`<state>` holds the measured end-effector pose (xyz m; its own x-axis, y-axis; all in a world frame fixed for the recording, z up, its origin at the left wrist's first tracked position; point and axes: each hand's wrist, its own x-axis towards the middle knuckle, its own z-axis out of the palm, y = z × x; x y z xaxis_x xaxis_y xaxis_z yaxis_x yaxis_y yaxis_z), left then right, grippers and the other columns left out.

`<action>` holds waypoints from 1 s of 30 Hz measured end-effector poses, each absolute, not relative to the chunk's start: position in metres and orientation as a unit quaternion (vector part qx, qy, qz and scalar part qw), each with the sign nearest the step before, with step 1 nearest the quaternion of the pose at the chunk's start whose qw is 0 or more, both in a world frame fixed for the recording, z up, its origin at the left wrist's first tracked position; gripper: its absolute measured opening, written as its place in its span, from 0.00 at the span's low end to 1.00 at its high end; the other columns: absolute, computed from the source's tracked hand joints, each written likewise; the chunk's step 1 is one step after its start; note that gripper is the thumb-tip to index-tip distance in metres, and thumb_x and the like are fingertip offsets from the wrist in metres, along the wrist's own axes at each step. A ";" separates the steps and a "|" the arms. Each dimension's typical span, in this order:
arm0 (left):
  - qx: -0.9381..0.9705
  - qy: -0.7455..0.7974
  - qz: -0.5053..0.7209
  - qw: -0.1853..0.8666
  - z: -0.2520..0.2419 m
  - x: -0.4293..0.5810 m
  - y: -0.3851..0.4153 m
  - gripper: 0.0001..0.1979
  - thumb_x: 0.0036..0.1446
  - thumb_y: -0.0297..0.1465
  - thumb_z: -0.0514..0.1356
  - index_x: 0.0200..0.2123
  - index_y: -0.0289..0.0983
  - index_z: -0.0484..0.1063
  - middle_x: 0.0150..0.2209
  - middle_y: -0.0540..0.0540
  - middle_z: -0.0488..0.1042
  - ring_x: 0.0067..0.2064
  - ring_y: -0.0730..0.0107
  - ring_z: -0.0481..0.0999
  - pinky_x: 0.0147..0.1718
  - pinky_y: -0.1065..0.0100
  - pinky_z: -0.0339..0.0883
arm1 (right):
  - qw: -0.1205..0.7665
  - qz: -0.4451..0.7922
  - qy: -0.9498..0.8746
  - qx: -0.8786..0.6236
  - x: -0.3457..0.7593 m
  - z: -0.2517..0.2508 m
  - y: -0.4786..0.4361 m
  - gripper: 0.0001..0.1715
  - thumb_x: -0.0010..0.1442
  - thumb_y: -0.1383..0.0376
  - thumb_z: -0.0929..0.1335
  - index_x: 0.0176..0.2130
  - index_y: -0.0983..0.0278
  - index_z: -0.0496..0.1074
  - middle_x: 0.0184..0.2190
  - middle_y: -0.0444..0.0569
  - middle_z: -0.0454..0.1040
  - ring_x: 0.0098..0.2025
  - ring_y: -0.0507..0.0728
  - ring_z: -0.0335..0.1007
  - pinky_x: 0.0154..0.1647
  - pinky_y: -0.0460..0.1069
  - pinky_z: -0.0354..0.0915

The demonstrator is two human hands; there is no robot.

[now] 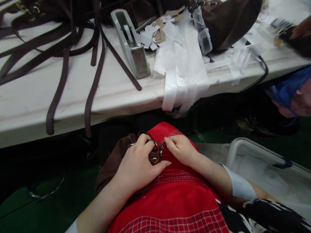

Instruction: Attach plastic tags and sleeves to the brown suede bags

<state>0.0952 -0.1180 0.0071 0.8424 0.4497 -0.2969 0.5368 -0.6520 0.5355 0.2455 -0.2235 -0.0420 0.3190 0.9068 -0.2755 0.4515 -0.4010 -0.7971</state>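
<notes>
Here, a soft brown bag with gold-coloured metal eyelets (109,163) lies in the lap of the person, against a red apron with white-checked trim (182,197). The left hand (137,160) grips the bag near its gathered top, with the fingers bent over it and the thumb stretched out beside the eyelets. The right hand (181,149) is mostly closed just beside that top, thumb and forefinger drawn together next to a small dark bit; whether they pinch it, I cannot tell.

Beyond the lap stands a long whitish worktop (116,95). Several long dark brown straps (64,74) trail across its left part, two of them hanging over the front edge. To their right stands a grey tape dispenser (139,61), near a heap of small white and tan paper pieces (150,34). Strips of translucent white plastic (182,74) drape over the edge, and a larger dark brown bag (228,24) lies behind them. A co-worker's hand (302,27), blurred, shows at the upper right. Below the worktop, to the right of the person, is a pale translucent bin (230,153).
</notes>
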 end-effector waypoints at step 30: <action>0.903 0.360 0.096 0.214 0.008 0.070 -0.127 0.06 0.60 0.30 0.54 0.36 0.37 0.70 0.36 0.43 0.74 0.39 0.56 0.76 0.39 0.55 0.73 | 0.290 0.242 -0.655 -0.654 0.270 -0.008 -0.191 0.17 0.54 0.72 0.68 0.44 0.59 0.77 0.38 0.45 0.81 0.38 0.54 0.76 0.41 0.46 0.66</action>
